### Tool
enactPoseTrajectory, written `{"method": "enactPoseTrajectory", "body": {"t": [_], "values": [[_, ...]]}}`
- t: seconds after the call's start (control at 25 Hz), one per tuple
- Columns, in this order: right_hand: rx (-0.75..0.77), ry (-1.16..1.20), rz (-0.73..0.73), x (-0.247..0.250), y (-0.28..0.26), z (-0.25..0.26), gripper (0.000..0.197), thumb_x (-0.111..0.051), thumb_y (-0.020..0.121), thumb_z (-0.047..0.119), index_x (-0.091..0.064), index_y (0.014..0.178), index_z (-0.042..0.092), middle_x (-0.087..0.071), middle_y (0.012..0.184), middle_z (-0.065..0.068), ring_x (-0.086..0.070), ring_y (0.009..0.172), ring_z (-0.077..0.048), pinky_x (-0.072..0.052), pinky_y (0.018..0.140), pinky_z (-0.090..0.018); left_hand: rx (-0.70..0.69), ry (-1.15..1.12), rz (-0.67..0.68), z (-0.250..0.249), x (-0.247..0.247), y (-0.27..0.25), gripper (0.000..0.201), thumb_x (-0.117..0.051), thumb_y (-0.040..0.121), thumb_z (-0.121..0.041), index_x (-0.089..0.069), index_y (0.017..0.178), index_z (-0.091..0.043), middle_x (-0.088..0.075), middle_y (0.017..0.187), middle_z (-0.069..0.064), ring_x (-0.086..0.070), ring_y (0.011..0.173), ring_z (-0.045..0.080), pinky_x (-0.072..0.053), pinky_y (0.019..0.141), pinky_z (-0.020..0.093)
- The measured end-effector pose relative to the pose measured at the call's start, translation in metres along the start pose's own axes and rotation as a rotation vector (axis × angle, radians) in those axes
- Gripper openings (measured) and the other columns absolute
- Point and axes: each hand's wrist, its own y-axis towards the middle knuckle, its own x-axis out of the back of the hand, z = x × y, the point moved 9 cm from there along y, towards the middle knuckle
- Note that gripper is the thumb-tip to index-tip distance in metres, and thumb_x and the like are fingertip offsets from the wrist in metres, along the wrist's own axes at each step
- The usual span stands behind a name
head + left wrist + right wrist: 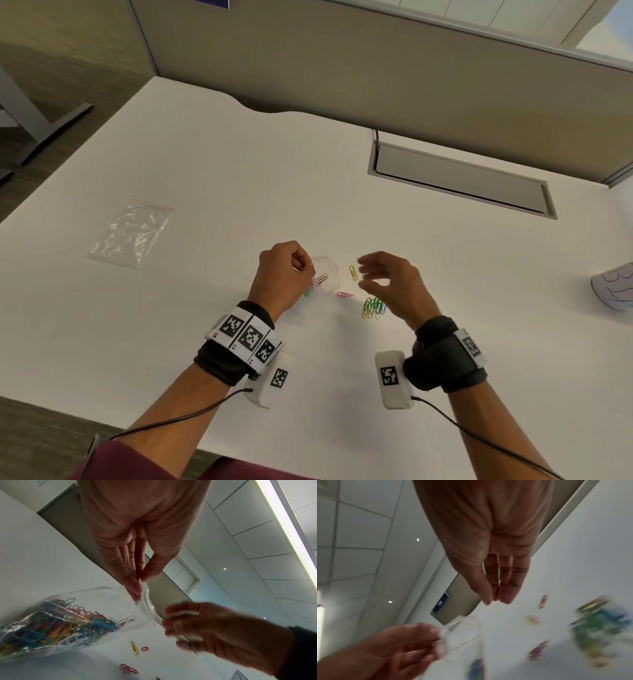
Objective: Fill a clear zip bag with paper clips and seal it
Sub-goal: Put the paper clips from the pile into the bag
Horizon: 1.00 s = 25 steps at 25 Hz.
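Note:
My left hand (pixel 306 270) pinches the rim of a clear zip bag (pixel 327 275) and holds its mouth up off the white table. In the left wrist view the thumb and fingers (pixel 137 588) squeeze the bag's lip, and the bag (pixel 60 626) bulges with several coloured paper clips. My right hand (pixel 364 274) hovers just right of the bag's mouth, fingers loose and holding nothing; it is blurred. Below it lie a yellow clip (pixel 352 272), a pink clip (pixel 345 294) and a green-and-yellow heap of clips (pixel 373 306).
A second clear zip bag (pixel 132 233) lies flat at the left of the table (pixel 239 171). A grey cable hatch (pixel 462 181) is set into the far right. A white rounded object (pixel 613 291) sits at the right edge. A partition wall stands behind.

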Motion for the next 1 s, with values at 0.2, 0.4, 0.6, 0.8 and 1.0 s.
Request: {"method": "enactPoseTrajectory", "body": {"t": [0.2, 0.4, 0.6, 0.8, 1.0], "values": [[-0.370, -0.341, 0.095, 0.011, -0.023, -0.095, 0.079, -0.087, 0.062, 0.013, -0.045, 0.128, 0.009, -0.045, 0.120, -0.015, -0.054, 0.106, -0.031, -0.051, 0.085, -0.037, -0.009, 0.001, 0.011, 0.000, -0.004, 0.001, 0.007, -0.065, 0.086, -0.005, -0.064, 0.079, -0.002, -0.073, 0.070, 0.008, -0.075, 0.069, 0.018, -0.062, 0.067, 0.047], [-0.281, -0.301, 0.031, -0.019, -0.009, -0.083, 0.062, -0.081, 0.069, 0.007, -0.049, 0.122, 0.007, -0.047, 0.113, -0.014, -0.056, 0.102, -0.033, -0.049, 0.087, -0.034, -0.008, -0.023, 0.011, 0.001, -0.008, 0.001, 0.007, -0.063, 0.084, -0.002, -0.064, 0.077, -0.003, -0.073, 0.066, 0.008, -0.074, 0.061, 0.018, -0.062, 0.068, 0.046], [-0.124, -0.243, 0.020, -0.033, 0.010, -0.058, 0.056, -0.077, 0.075, 0.007, -0.052, 0.125, 0.010, -0.052, 0.112, -0.014, -0.055, 0.096, -0.025, -0.049, 0.084, -0.030, -0.015, -0.022, 0.007, 0.002, -0.008, 0.000, 0.006, -0.065, 0.084, -0.003, -0.065, 0.078, -0.004, -0.073, 0.068, 0.009, -0.074, 0.063, 0.019, -0.063, 0.067, 0.046], [0.000, -0.533, 0.295, -0.045, 0.018, -0.059, 0.089, -0.080, 0.071, 0.035, -0.031, 0.145, 0.030, -0.025, 0.156, -0.006, -0.018, 0.143, -0.029, -0.025, 0.113, -0.049, -0.012, -0.020, -0.002, 0.004, -0.006, 0.000, 0.006, -0.065, 0.084, -0.003, -0.065, 0.078, -0.003, -0.073, 0.070, 0.010, -0.074, 0.065, 0.021, -0.062, 0.068, 0.046], [0.124, -0.549, 0.157, -0.050, 0.018, -0.054, 0.047, -0.071, 0.082, 0.018, -0.060, 0.127, 0.018, -0.053, 0.137, -0.009, -0.044, 0.125, -0.031, -0.038, 0.099, -0.031, -0.016, -0.039, 0.007, 0.004, -0.011, 0.001, 0.006, -0.065, 0.083, -0.002, -0.065, 0.077, -0.003, -0.073, 0.069, 0.012, -0.074, 0.064, 0.022, -0.063, 0.069, 0.046]]}}
